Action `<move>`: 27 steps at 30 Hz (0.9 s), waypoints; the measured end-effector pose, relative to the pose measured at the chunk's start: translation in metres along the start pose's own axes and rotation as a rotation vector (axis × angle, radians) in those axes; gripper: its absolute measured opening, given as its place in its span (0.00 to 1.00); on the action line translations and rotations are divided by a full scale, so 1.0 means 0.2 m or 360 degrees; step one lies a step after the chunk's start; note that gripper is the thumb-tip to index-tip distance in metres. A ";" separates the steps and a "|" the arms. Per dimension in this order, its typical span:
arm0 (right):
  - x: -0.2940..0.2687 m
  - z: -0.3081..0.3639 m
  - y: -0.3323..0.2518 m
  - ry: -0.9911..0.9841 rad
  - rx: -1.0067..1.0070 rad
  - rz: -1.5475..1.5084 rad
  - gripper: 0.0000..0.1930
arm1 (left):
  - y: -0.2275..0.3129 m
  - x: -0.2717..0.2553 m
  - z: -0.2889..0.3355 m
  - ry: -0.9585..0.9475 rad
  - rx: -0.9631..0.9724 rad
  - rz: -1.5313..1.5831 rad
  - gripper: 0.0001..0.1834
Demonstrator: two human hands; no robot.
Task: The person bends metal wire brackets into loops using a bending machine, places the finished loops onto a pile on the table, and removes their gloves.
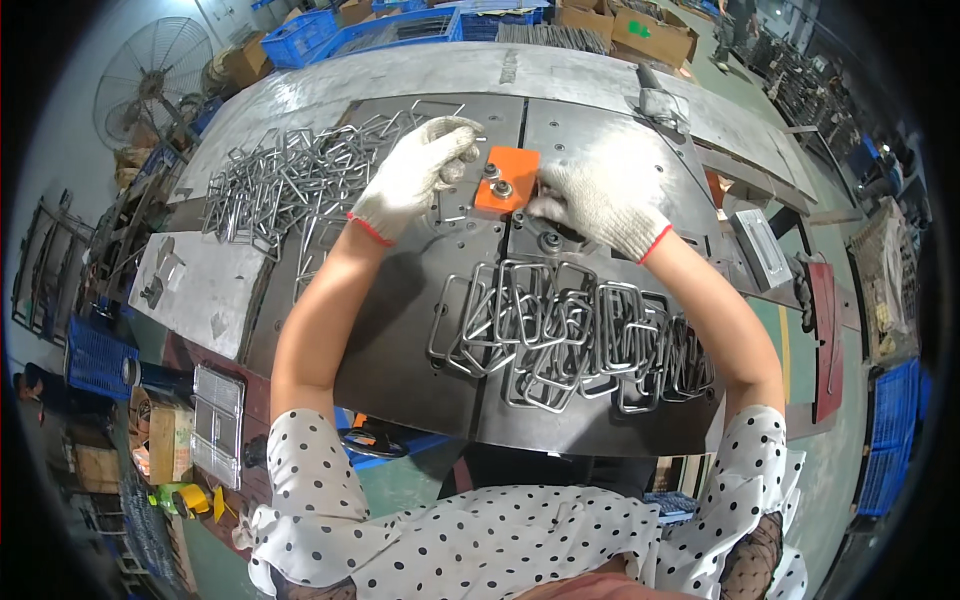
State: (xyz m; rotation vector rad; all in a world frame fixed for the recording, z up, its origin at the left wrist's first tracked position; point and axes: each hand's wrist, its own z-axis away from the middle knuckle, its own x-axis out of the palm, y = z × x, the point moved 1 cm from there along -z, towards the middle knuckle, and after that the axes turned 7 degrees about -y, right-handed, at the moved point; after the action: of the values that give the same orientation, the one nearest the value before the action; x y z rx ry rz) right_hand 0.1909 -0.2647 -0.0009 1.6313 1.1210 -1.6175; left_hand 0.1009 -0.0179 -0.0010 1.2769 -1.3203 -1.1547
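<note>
Both my hands wear white knitted gloves with red cuffs. My left hand [422, 172] is just left of an orange block [523, 165] with bolts on it, its fingers curled in; what they hold, if anything, I cannot make out. My right hand [600, 205] is closed at the block's right side, and its fingertips hide whatever is there. A heap of bent metal wire pieces [290, 185] lies to the left of my left hand. Nearer to me, below my right hand, is a pile of rectangular metal wire frames [570, 335].
The dark steel worktable [400, 370] has bolt holes and a seam. Blue crates [300, 40] and cardboard boxes [655, 35] stand beyond its far edge. A large fan [152, 85] is at the far left. A grey rectangular metal part [762, 248] is at the right.
</note>
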 end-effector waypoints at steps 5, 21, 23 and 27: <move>-0.05 0.00 0.06 0.0083 0.0035 -0.0260 0.20 | 0.01 0.01 0.02 -0.0002 -0.0002 -0.0048 0.17; 0.18 0.00 0.53 -0.0087 -0.0343 -0.0098 0.28 | -0.01 0.37 -0.22 -0.0213 0.0005 0.0292 0.14; 0.18 0.01 0.53 -0.0044 -0.0401 -0.0117 0.28 | -0.06 0.40 -0.22 -0.0231 -0.0011 0.0320 0.13; 0.20 0.03 0.55 -0.0009 -0.0353 -0.0177 0.28 | -0.11 0.46 -0.24 -0.0307 0.0063 0.0252 0.12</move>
State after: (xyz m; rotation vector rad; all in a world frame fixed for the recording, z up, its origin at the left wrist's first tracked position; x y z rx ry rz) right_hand 0.2789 -0.3161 -0.0575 1.4432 1.3572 -1.5037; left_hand 0.1491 -0.1119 -0.0163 1.0882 -1.5633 -1.1668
